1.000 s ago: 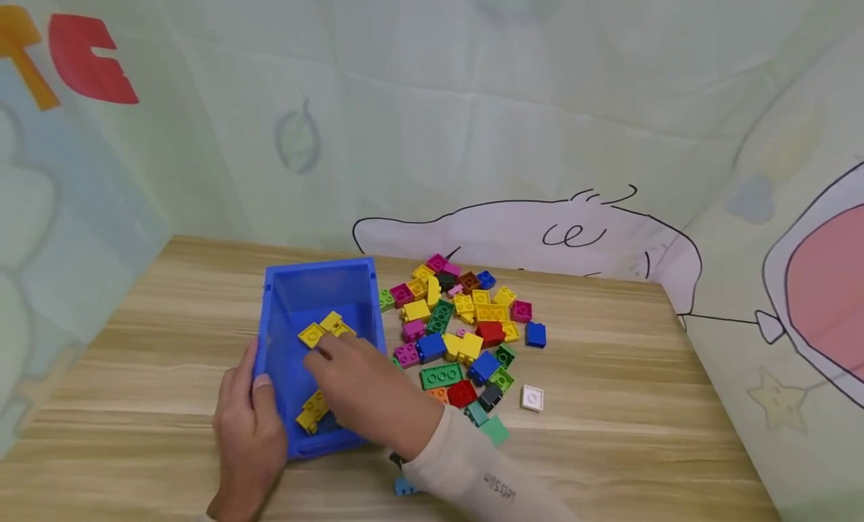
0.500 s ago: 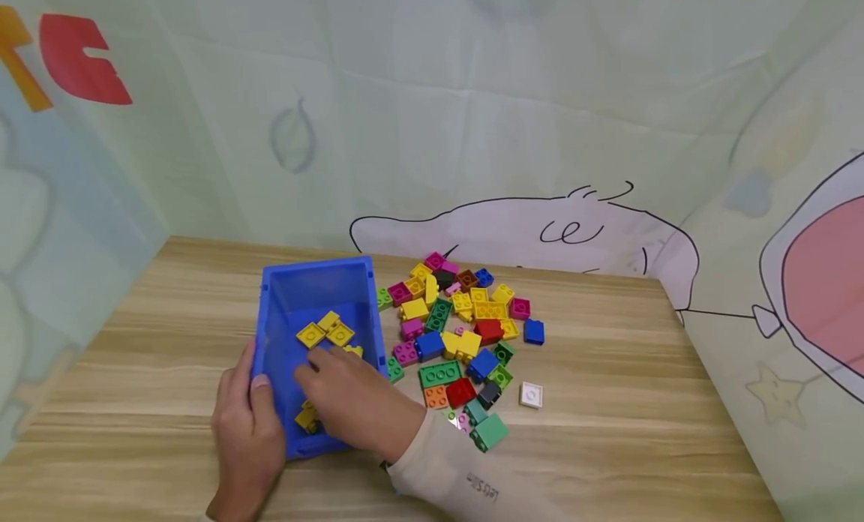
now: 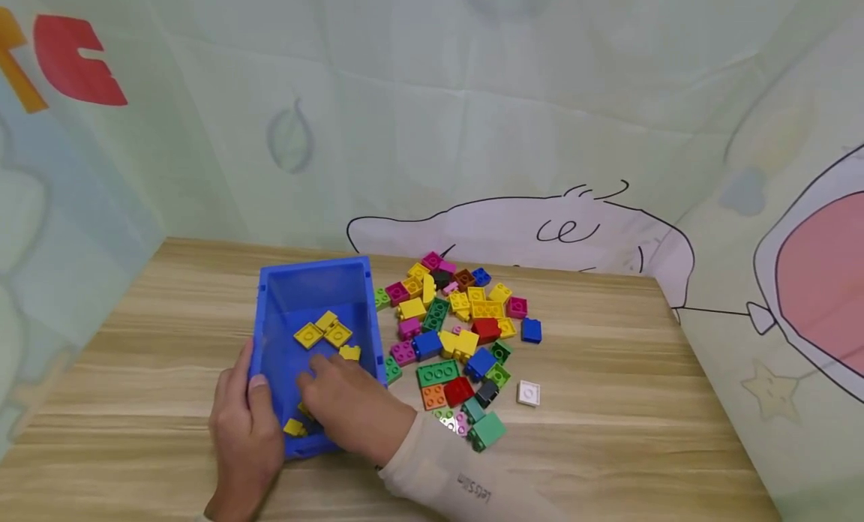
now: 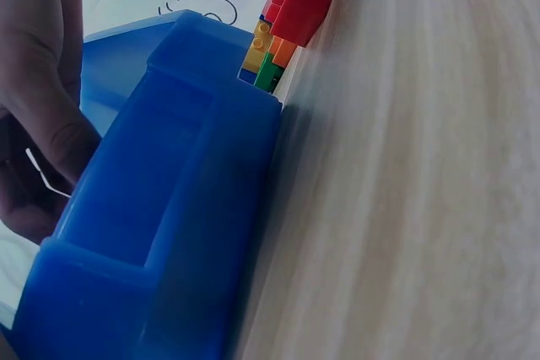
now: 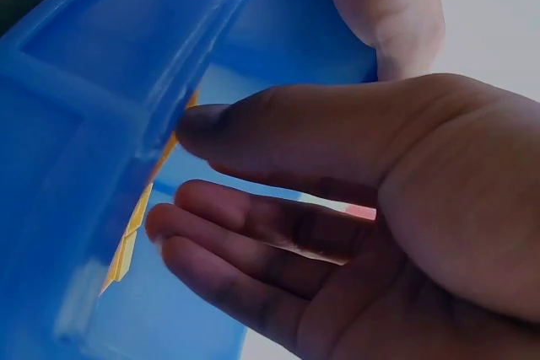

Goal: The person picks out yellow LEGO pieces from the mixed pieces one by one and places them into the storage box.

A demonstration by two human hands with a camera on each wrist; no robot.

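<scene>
My left hand [image 3: 246, 428] grips the left wall of a blue plastic bin [image 3: 313, 277], its thumb over the rim. My right hand [image 3: 354, 409] reaches down inside near the bin's front end. In the right wrist view the right hand's thumb and fingers [image 5: 245, 267] are apart, with the thumb tip close to yellow pieces [image 5: 126, 250]. Flat yellow bricks [image 3: 309, 335] lie together in the middle of the bin floor. Another yellow brick [image 3: 349, 352] sits by the right wall, and a yellow brick [image 3: 294, 427] shows at the near end, partly hidden by the right hand.
A loose spread of toy bricks [image 3: 466, 345] in many colours lies on the wooden table [image 3: 607, 447] right of the bin. A white brick [image 3: 529, 393] and a blue brick [image 3: 531, 330] lie at its right side. Printed fabric [image 3: 432, 132] walls the table's back and sides.
My right hand has moved back toward the bin's near end, uncovering yellow bricks in the middle and by the right wall. The near yellow bricks have shifted. My left hand stays on the bin.
</scene>
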